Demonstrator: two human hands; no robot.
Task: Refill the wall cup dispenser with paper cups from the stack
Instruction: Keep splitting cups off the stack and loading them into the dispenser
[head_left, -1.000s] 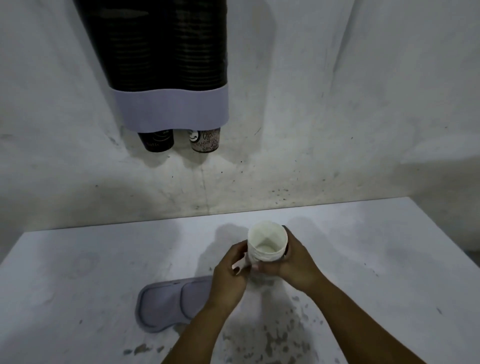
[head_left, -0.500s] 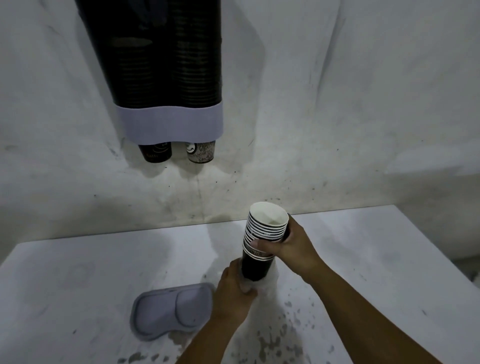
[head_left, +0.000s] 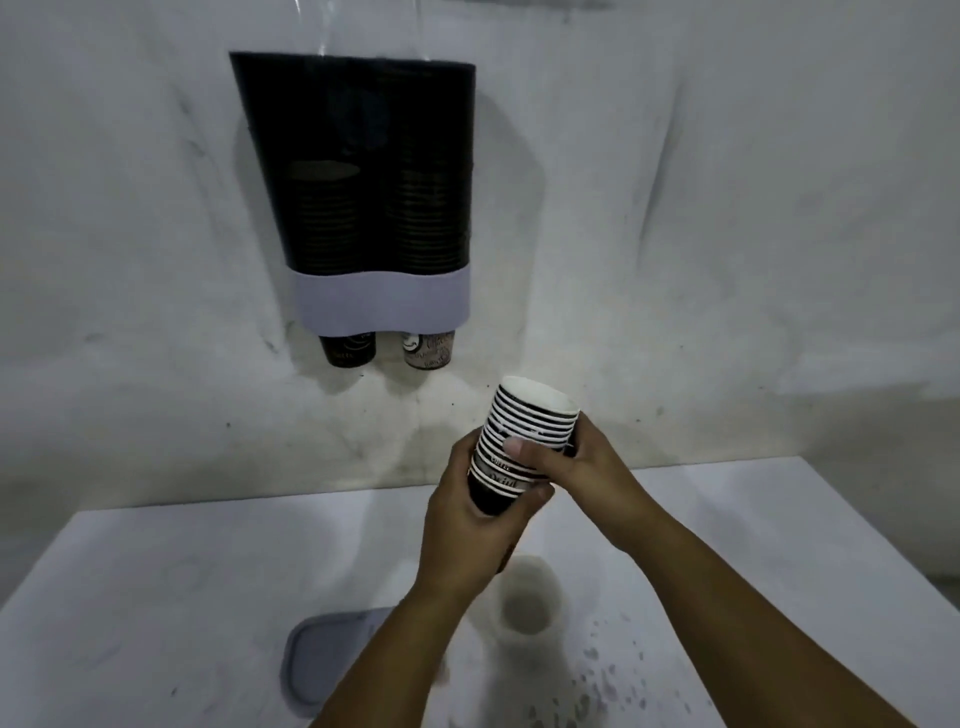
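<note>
Head view: nearest the camera, low and left of the stack of paper cups (head_left: 524, 441), a grey lid (head_left: 332, 660) lies flat on the white tabletop (head_left: 156, 597), partly hidden by the left forearm. Directly below the stack a clear plastic sleeve (head_left: 527, 603) stands on the tabletop with its mouth open upward; dark specks dot the surface just right of it. The stack itself is held up off the tabletop, tilted a little so its open white rim leans right. The left hand (head_left: 470, 525) is wrapped around the black bottom of the stack, fingers clenched on it from the left and below. The right hand (head_left: 582, 467) grips the stack higher up from the right, thumb across the striped rims and fingers closed behind it. Beyond and up-left of the stack, the cup dispenser (head_left: 374, 192) hangs on the wall (head_left: 727, 208), a dark see-through body with a pale band at its base. Two columns of cups show inside, the left one shorter. One cup bottom pokes out under each column.
</note>
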